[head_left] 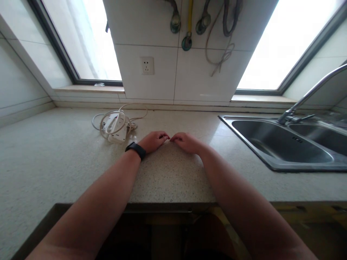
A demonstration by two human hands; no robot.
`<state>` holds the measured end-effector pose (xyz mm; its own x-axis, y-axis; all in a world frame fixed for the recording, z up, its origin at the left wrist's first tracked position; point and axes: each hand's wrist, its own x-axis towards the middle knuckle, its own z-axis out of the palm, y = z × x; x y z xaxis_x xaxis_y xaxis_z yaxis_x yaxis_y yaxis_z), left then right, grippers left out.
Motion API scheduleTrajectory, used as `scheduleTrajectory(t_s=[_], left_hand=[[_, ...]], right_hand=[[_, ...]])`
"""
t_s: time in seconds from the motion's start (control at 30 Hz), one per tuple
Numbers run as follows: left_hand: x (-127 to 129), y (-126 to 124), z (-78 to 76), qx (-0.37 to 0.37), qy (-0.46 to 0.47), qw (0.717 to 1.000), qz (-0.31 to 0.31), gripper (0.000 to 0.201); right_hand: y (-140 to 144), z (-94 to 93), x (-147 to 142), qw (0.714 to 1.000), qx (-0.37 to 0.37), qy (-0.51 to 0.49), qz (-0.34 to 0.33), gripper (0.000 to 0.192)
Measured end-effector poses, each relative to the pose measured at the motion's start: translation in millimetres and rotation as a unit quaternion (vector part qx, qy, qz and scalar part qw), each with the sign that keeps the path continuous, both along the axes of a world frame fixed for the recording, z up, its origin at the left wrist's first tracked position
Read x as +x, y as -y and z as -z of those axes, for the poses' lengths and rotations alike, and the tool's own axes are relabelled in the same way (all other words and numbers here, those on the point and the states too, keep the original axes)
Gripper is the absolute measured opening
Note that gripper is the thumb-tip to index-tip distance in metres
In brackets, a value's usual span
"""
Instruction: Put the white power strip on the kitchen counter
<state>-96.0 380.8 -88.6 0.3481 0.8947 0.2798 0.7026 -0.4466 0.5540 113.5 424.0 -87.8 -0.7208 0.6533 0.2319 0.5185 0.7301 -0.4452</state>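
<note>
Both left hand (pixel 154 140) and right hand (pixel 187 142) curl, nearly meeting, counter (pixel 173 177) beneath; grip indeterminable; apparent fingertip work requires steadiness.

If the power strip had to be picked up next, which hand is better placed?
Probably the left hand: it is close beside the power strip. The right hand is farther off, with the left hand lying between.
</note>
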Motion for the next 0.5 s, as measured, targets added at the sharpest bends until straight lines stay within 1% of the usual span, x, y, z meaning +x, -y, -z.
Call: scheduleTrajectory(t_s=[0.5], left_hand=[[-1.6,-1.5,1.1,-0.001,0.008,1.000,0.003,0.033]], right_hand=[[1.1,-1.3,-0.7,1.000,-0.002,0.004,0.002,0.029]])
